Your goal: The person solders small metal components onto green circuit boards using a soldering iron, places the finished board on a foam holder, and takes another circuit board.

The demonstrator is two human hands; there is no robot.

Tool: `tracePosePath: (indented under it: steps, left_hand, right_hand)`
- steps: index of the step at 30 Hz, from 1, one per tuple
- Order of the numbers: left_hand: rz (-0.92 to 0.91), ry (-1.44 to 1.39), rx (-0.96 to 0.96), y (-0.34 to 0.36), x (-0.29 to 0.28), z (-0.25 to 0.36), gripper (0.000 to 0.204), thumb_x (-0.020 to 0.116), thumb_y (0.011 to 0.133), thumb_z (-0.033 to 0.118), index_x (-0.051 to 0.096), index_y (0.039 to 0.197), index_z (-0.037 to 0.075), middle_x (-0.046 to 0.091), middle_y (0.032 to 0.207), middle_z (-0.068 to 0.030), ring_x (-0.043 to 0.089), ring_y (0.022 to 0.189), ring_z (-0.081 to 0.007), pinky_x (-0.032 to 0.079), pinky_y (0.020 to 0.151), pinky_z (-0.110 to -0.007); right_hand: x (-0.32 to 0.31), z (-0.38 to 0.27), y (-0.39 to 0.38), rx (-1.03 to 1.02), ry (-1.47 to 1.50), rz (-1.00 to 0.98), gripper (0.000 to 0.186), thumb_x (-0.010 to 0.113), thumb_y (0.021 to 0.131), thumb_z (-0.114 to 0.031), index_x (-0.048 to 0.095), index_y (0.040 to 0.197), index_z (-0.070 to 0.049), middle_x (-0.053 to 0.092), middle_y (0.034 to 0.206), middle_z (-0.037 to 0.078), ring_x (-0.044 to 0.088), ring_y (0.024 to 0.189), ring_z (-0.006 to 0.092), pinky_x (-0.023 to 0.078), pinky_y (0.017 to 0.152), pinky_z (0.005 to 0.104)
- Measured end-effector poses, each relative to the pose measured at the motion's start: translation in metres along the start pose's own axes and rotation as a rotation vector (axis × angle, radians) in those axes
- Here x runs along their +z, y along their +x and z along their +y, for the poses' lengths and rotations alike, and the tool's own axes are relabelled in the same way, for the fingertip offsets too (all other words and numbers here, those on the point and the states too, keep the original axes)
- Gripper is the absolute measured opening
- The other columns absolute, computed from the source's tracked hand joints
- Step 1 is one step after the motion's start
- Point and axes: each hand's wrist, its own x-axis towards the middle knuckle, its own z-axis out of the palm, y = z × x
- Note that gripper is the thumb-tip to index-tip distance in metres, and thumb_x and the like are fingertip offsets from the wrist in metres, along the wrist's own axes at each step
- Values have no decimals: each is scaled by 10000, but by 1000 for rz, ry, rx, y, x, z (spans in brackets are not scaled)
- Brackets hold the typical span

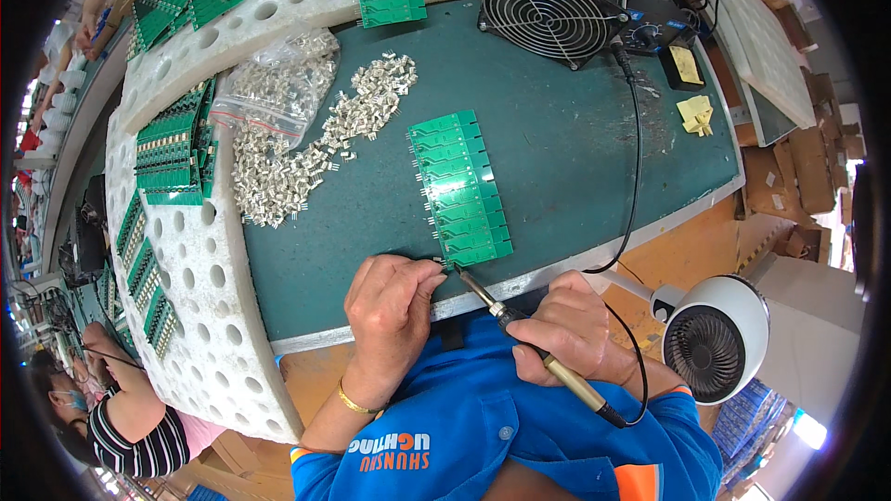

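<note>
My right hand [566, 329] grips a soldering iron [569, 380] by its handle. The iron's tip meets the near end of a green circuit board [461, 190], which lies lengthwise on the table. Small pins or connectors stick out along the board's left edge. My left hand [390, 306] is closed in a pinch at the board's near left corner, just left of the tip. Whatever sits between its thumb and forefinger is too small to make out. To the left, small white connectors [278, 181] lie in a loose heap, partly under a clear zip bag [283, 83] holding more of them.
A black fume fan [548, 14] stands at the back beside a control box [650, 32]. The iron's black cord [638, 158] loops down the right side. White foam sheets [213, 315] with circuit boards [176, 153] border the left and back. A white fan [710, 343] is at right; another person [139, 399] sits at left.
</note>
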Motion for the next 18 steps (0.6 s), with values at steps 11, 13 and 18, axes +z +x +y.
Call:
tracePosePath:
  steps: [11, 13, 18]
  left_hand:
    - [-11, 10, 5, 1, 0, 1, 148, 764, 725, -10, 674, 831, 41, 627, 733, -77, 607, 700, -247, 478, 635, -344]
    - [-17, 9, 9, 1, 0, 1, 145, 763, 727, -10, 673, 829, 41, 629, 738, -79, 606, 702, -248, 479, 635, -344]
    - [5, 1, -16, -1, -2, 1, 142, 758, 728, -18, 670, 826, 35, 630, 743, -84, 606, 715, -252, 479, 638, -347]
  right_hand:
    - [1, -1, 0, 8, 10, -4, 293, 736, 645, -64, 650, 925, -73, 542, 572, -24, 501, 475, 155, 372, 548, 298]
    - [-1, -2, 1, 7, 4, -11, 297, 735, 641, -62, 650, 925, -74, 543, 571, -25, 499, 473, 156, 368, 548, 298]
    - [-4, -1, 0, 5, -37, 3, 293, 720, 639, -60, 649, 923, -79, 541, 563, -29, 495, 469, 156, 361, 550, 292]
